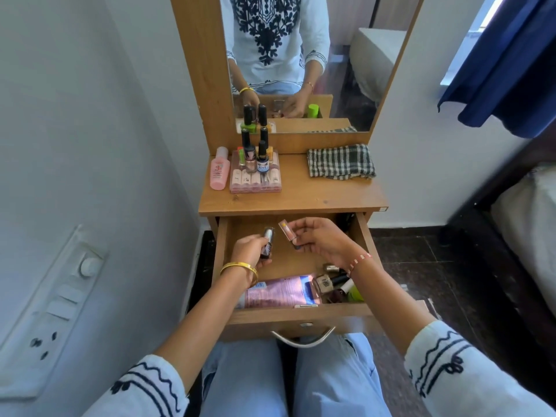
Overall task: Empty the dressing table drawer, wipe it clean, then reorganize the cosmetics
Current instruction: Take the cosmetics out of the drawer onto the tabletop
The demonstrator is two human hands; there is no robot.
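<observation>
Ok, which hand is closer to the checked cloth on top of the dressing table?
Right. The right hand is over the drawer, below the checked cloth and slightly left of it; the left hand is farther left.

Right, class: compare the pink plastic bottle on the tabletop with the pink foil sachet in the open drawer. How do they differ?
The pink plastic bottle lies on the wooden tabletop; the pink foil sachet lies inside the open drawer, against its front wall. The bottle is rounded and matte with a cap; the sachet is flat and shiny. The bottle shows whole; the left hand's wrist covers the sachet's corner. Both are pink and lying down.
</observation>
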